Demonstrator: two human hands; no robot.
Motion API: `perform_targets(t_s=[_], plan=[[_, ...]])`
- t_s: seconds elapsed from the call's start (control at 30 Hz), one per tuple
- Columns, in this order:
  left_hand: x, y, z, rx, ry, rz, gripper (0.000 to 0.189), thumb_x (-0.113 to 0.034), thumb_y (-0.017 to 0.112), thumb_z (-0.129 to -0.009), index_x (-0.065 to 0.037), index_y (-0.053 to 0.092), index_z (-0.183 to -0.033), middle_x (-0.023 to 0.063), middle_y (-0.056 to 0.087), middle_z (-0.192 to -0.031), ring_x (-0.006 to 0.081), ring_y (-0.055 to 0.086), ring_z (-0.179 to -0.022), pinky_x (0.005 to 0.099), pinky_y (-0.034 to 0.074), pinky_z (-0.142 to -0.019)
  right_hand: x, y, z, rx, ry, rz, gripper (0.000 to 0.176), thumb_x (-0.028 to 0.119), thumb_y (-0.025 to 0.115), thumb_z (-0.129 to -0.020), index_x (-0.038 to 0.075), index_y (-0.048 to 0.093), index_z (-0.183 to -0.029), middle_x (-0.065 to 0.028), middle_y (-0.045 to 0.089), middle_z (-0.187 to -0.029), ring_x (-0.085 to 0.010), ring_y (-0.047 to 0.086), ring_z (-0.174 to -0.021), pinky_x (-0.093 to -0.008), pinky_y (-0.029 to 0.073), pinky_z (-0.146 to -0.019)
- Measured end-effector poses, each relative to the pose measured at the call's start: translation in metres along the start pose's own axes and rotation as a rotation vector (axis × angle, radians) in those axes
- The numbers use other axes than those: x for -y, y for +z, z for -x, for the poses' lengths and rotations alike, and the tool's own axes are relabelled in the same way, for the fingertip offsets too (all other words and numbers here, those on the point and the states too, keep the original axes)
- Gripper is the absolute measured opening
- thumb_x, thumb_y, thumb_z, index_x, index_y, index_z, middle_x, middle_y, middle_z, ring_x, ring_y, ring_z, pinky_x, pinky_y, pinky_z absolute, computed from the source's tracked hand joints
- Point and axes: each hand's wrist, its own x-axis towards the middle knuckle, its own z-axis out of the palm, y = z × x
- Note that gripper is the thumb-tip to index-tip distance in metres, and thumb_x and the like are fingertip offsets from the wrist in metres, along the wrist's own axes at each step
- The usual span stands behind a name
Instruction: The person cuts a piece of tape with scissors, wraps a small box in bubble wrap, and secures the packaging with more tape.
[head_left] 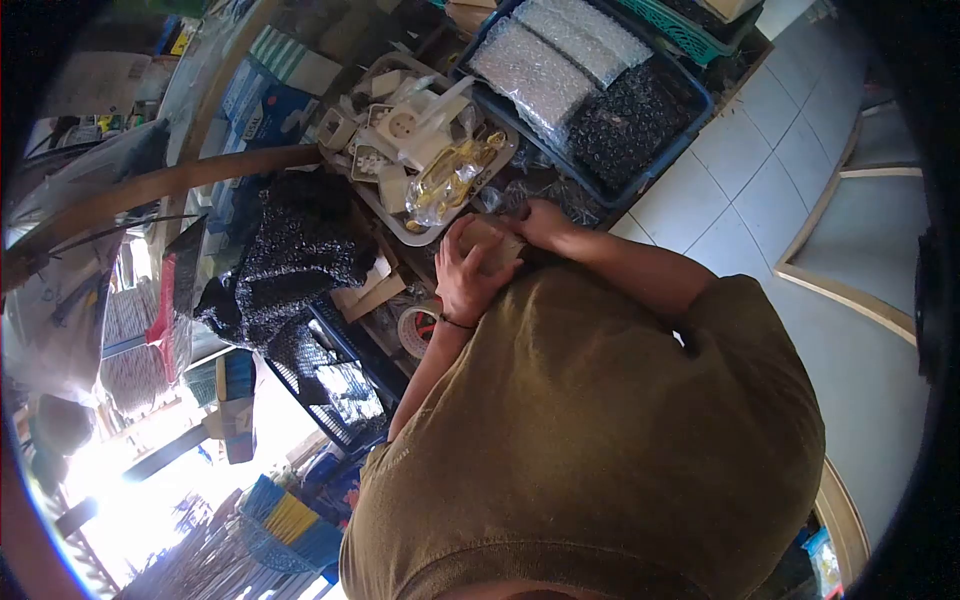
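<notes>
A small brown block-like thing, perhaps a cardboard box (484, 236), is held close to my chest at the table's edge. My left hand (466, 270), with a dark band at the wrist, lies over it with the fingers curled round it. At its right end my right hand (543, 222) is closed, fingers bent in; whether it grips the box or something small beside it is hard to see. Just beyond the hands stands a pale tray (415, 238) holding white sockets (402, 124) and a plastic bag of yellow pieces (455, 180).
At the upper right is a blue crate (700, 110) with bubble-wrapped packs (535, 75) and black bubble wrap (630, 125). More black bubble wrap (290, 240) is heaped at left, above a dark basket (350, 385). A tape roll (415, 332) lies beside my left forearm.
</notes>
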Motion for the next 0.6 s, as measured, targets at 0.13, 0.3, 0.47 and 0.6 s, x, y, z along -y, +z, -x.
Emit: perform_targets(t_s=[0.13, 0.3, 0.47, 0.6], plan=[[0.002, 0.002, -0.001, -0.022, 0.019, 0.025, 0.047, -0.032, 0.079, -0.054, -0.018, 0.062, -0.096, 0.0109, 0.045, -0.121, 0.0322, 0.047, -0.107, 0.0447, 0.042, -0.082, 0.010, -0.004, -0.002, -0.039, -0.001, -0.024, 0.048, 0.047, 0.063, -0.076, -0.001, 0.059, -0.081, -0.0119, 0.061, -0.072, -0.0197, 0.058, -0.070, -0.0328, 0.046, -0.064], [0.002, 0.003, 0.002, -0.014, 0.003, 0.025, 0.046, -0.031, 0.080, -0.054, -0.017, 0.062, -0.093, 0.0110, 0.045, -0.121, 0.0315, 0.049, -0.106, 0.0426, 0.043, -0.082, -0.006, 0.003, -0.001, -0.015, -0.145, -0.107, 0.051, 0.048, 0.064, -0.074, -0.003, 0.061, -0.075, -0.0178, 0.061, -0.073, -0.0269, 0.060, -0.069, -0.0376, 0.045, -0.064], [0.002, 0.002, 0.000, -0.052, 0.011, 0.020, 0.047, -0.032, 0.080, -0.053, -0.013, 0.061, -0.091, 0.0104, 0.047, -0.120, 0.0295, 0.050, -0.106, 0.0409, 0.044, -0.082, 0.015, -0.014, 0.005, 0.037, 0.011, -0.069, 0.046, 0.044, 0.065, -0.075, -0.001, 0.059, -0.083, -0.0149, 0.060, -0.077, -0.0218, 0.056, -0.070, -0.0334, 0.043, -0.063], [-0.001, 0.001, 0.003, -0.048, -0.056, 0.044, 0.047, -0.032, 0.080, -0.053, -0.011, 0.060, -0.090, 0.0090, 0.048, -0.120, 0.0282, 0.051, -0.105, 0.0412, 0.044, -0.082, 0.010, -0.002, 0.006, 0.138, -0.049, -0.125, 0.048, 0.047, 0.065, -0.075, 0.001, 0.059, -0.088, -0.0127, 0.061, -0.086, -0.0196, 0.055, -0.075, -0.0329, 0.042, -0.065]])
